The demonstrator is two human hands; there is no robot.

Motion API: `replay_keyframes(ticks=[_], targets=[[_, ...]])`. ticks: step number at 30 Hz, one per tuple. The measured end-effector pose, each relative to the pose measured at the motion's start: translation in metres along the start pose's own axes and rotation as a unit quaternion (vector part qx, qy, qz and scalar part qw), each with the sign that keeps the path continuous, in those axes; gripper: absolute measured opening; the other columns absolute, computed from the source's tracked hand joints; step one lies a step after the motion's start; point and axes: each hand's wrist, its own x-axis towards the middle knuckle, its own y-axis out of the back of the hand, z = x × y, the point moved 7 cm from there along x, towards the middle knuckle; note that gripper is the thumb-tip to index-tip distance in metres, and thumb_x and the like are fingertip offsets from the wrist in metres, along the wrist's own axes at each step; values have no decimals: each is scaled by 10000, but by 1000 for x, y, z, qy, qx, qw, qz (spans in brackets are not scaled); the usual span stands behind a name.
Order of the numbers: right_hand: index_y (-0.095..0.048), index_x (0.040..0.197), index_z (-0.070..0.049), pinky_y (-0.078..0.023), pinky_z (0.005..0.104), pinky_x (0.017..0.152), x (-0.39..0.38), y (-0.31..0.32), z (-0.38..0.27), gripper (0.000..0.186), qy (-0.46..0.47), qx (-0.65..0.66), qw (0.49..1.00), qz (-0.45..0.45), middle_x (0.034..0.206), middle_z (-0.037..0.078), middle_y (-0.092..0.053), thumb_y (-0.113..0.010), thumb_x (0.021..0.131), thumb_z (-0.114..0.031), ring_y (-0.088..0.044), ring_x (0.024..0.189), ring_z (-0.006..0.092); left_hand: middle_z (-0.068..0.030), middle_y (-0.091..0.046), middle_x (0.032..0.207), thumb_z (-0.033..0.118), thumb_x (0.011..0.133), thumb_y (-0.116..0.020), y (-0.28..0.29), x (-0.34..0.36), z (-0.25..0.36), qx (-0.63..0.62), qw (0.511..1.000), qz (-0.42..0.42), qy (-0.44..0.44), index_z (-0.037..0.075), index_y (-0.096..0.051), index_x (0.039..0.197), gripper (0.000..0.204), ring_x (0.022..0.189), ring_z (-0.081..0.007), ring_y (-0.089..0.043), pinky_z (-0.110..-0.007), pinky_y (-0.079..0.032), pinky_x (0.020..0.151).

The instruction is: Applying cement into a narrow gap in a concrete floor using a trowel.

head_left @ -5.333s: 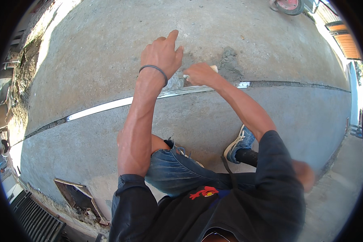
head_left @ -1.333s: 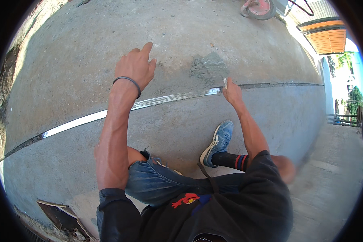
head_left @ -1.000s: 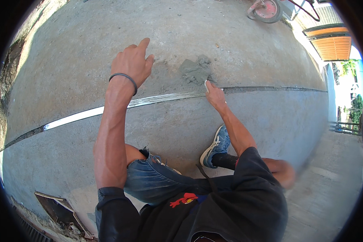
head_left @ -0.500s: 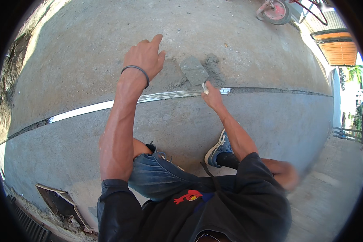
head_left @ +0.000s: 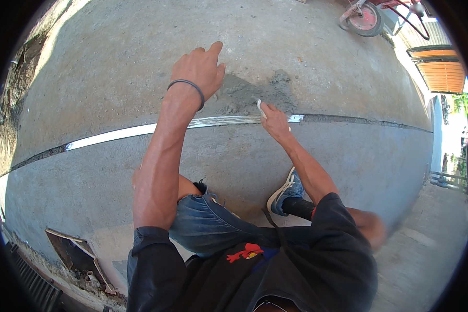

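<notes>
My right hand (head_left: pixel 276 124) is closed round the pale handle of a trowel (head_left: pixel 260 106). The blade can hardly be told from the wet grey mortar (head_left: pixel 282 87) around it. Over the concrete to the left, my left hand (head_left: pixel 198 70) holds nothing that I can see; its index finger is stretched out, the thumb stands apart and the other fingers are partly curled. A dark band circles that wrist. Below both hands, a long silvery metal bar (head_left: pixel 114 138) lies along the wall's top edge, partly hidden by my left forearm.
Rough concrete (head_left: pixel 119 67) stretches away beyond the bar, with a smooth grey surface (head_left: pixel 218 156) on the near side. At the far right stands a red wheelbarrow wheel (head_left: pixel 365 20). A framed opening (head_left: pixel 70 255) shows at lower left. My shoe (head_left: pixel 286 192) is below my right hand.
The trowel blade, seen broad and coated with mortar before, now blends into the mortar patch, which looks wider toward the left. The whole view has shifted slightly; both hands keep their shape.
</notes>
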Motion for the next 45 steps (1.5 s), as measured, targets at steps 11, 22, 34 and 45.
replay_keyframes(ticks=[11, 22, 34, 45], targets=[[-560, 1075, -36, -510, 429, 661, 8, 2, 8, 305, -131, 154, 977, 68, 800, 226, -654, -633, 901, -275, -649, 738, 401, -219, -677, 1049, 260, 916, -608, -5, 4, -1, -2, 1000, -3, -12, 81, -520, 1350, 477, 939, -374, -659, -452, -537, 841], [-448, 1061, -5, -470, 577, 724, -45, -64, -35, 274, -237, 106, 964, -52, 810, 316, -637, -534, 939, -235, -622, 820, 509, -221, -680, 1019, 272, 909, -617, -6, 0, -8, -3, 1000, -10, -2, 83, -540, 1333, 470, 942, -383, -658, -458, -535, 840], [-471, 1158, 25, -460, 604, 752, -29, -110, -138, 310, -132, 205, 961, -135, 805, 340, -623, -518, 902, -144, -611, 818, 527, -234, -676, 1018, 291, 907, -620, -11, 0, 3, -2, 1000, -16, -25, 92, -528, 1356, 500, 928, -379, -662, -464, -533, 823], [-466, 1129, -5, -480, 578, 758, -50, -57, -27, 297, -329, 133, 934, -49, 846, 313, -645, -540, 918, -201, -623, 840, 508, -237, -675, 1012, 281, 902, -628, 5, -7, -1, -2, 1000, 15, -12, 87, -515, 1364, 514, 932, -396, -658, -472, -532, 827]])
